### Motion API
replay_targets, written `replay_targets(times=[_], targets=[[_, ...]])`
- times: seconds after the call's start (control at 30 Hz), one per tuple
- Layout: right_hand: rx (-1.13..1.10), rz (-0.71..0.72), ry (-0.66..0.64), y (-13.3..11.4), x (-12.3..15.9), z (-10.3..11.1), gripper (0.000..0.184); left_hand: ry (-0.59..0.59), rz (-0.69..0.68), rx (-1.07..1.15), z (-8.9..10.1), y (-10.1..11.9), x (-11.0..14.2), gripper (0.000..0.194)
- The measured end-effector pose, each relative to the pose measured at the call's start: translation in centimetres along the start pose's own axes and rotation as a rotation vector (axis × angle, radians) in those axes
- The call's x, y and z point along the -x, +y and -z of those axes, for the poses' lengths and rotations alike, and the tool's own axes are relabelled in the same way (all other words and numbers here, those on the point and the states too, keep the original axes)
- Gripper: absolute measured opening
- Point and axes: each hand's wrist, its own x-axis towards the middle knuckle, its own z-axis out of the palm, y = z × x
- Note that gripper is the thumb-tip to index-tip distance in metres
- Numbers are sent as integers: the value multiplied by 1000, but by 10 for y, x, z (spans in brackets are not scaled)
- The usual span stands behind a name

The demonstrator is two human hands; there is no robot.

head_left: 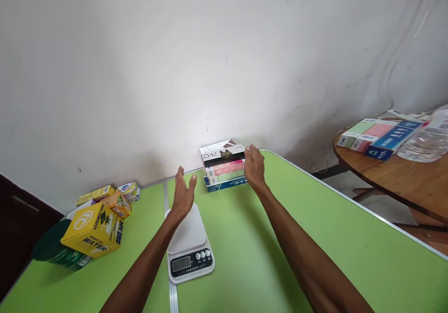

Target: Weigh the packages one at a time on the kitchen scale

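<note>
Against the wall, a stack of flat boxes stands on the green table: a blue box (227, 184) at the bottom, a light green box (227, 177) and a pink box (227, 168) above it, and a black-and-white box (224, 155) on top. My right hand (254, 164) lies along the right end of the stack, fingers stretched out, not wrapped round any box. Over the back of a white digital scale (187, 236), my left hand (184, 194) hovers with thumb and fingers apart, holding nothing. The scale's plate carries nothing I can see.
At the left are a yellow carton (93, 229), a dark green container (58, 247), an orange box (118, 204) and other small boxes. A round wooden table (395, 177) on the right bears several boxes and a clear plastic bottle (425, 140). A metal seam (172, 296) crosses the green table (343, 243).
</note>
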Motion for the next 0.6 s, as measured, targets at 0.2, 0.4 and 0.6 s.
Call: replay_targets(times=[0.2,0.4,0.6], targets=[[5,32,-40,1,-4,-8,91,-111,70,56,-61,17,-64,92],[-29,9,-63,-28,25,15,101,-137,67,70,-53,30,-35,101],[-151,82,-237,-81,99,36,83,-38,17,14,16,25,48,89]])
